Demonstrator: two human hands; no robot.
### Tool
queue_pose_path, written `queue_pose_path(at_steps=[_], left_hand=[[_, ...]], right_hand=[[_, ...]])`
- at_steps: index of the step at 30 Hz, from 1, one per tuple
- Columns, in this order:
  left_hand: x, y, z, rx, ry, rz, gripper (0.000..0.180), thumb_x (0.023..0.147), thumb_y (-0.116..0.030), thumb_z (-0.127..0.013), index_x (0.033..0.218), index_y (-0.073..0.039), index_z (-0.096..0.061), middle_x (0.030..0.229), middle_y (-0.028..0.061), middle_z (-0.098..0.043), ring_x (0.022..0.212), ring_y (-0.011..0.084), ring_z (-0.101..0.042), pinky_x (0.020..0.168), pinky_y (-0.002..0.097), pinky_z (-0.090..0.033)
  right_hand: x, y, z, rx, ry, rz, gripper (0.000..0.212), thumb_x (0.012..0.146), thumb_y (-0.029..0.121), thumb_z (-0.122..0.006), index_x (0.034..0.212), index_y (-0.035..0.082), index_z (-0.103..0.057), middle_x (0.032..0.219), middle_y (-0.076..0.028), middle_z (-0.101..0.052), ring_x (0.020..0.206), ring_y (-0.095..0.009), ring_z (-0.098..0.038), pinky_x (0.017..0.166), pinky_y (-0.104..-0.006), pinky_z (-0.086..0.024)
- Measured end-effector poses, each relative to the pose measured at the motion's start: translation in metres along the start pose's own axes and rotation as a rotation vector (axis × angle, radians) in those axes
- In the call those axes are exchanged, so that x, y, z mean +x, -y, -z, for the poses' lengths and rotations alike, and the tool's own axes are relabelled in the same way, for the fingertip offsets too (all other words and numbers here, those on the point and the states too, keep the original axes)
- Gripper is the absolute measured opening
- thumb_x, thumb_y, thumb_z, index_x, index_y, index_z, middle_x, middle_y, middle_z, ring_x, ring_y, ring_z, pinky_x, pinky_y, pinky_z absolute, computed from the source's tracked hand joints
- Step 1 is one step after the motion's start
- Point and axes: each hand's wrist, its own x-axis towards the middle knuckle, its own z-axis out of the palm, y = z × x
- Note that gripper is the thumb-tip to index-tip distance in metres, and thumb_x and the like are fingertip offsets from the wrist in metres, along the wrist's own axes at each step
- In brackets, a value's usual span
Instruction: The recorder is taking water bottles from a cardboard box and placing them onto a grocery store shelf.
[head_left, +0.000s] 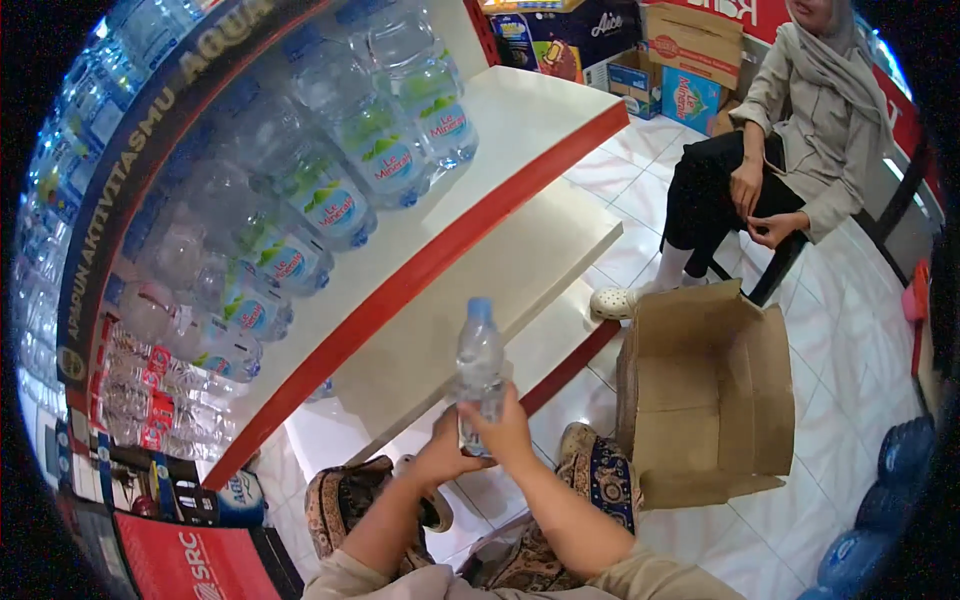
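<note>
A clear plastic water bottle (480, 350) with a light blue cap stands nearly upright between my hands, in front of the white shelves. Round its lower part, my right hand (506, 432) is closed from the right side. My left hand (446, 452) is closed on the bottle's base from the left; some of its fingers are hidden behind the bottle. On the upper white shelf (500, 120) with a red front edge, several larger water bottles (335, 205) with green and blue labels stand in rows. Below it, a lower white shelf board (540, 265) juts out behind the bottle I hold.
An open cardboard box (705, 400) lies on the tiled floor at my right. Beyond it a person (800, 150) sits on a chair, hands together. Cartons (690, 60) are stacked at the back. Large blue water jugs (860, 555) stand at the lower right; red-labelled bottles (160, 400) are at the left.
</note>
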Motion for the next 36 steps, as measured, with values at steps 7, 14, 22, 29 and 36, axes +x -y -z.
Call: queue_pose_path(at_steps=[7, 14, 22, 29, 36], left_hand=[[0.034, -0.085, 0.027, -0.081, -0.193, -0.173, 0.105, 0.057, -0.037, -0.081, 0.135, -0.005, -0.019, 0.123, 0.0243, -0.045, 0.117, 0.0334, -0.045, 0.096, 0.0367, -0.037], [0.057, -0.178, 0.002, 0.131, -0.327, -0.299, 0.08, 0.056, -0.028, -0.081, 0.121, -0.009, -0.038, 0.11, 0.0177, -0.054, 0.102, 0.0249, -0.056, 0.085, 0.0378, -0.045], [0.123, -0.305, 0.005, -0.241, -0.511, -0.898, 0.079, 0.055, -0.03, -0.081, 0.119, -0.005, -0.042, 0.104, 0.015, -0.058, 0.095, 0.024, -0.058, 0.083, 0.0361, -0.046], [0.212, -0.376, 0.052, -0.688, -0.351, -0.595, 0.05, 0.054, -0.026, -0.082, 0.089, 0.002, -0.06, 0.082, 0.0118, -0.063, 0.07, 0.0213, -0.06, 0.067, 0.032, -0.048], [0.236, -0.406, 0.07, -0.476, -0.814, -0.569, 0.057, 0.056, -0.02, -0.08, 0.103, -0.001, -0.054, 0.096, 0.0148, -0.061, 0.082, 0.0264, -0.063, 0.071, 0.0365, -0.051]], right_hand=[[0.016, 0.041, 0.037, -0.147, 0.08, 0.243, 0.06, 0.068, 0.027, -0.073, 0.115, 0.004, -0.045, 0.098, -0.017, -0.06, 0.089, -0.029, -0.061, 0.076, -0.0356, -0.047], [0.031, 0.025, 0.07, 0.483, 0.035, 0.333, 0.079, 0.079, 0.048, -0.058, 0.133, -0.001, -0.028, 0.133, -0.015, -0.037, 0.12, -0.03, -0.039, 0.099, -0.0385, -0.031], [0.043, 0.036, 0.077, 0.606, -0.107, 0.421, 0.069, 0.089, 0.051, -0.034, 0.139, 0.005, -0.022, 0.144, -0.011, -0.023, 0.133, -0.025, -0.021, 0.108, -0.0416, -0.015], [0.051, 0.028, 0.07, 0.575, -0.045, 0.326, 0.072, 0.085, 0.05, -0.042, 0.14, 0.009, -0.02, 0.146, -0.011, -0.02, 0.135, -0.025, -0.016, 0.107, -0.0463, -0.01], [0.057, 0.026, 0.066, 0.572, -0.006, 0.282, 0.077, 0.082, 0.048, -0.048, 0.14, 0.007, -0.018, 0.145, -0.012, -0.021, 0.135, -0.025, -0.017, 0.107, -0.046, -0.012]])
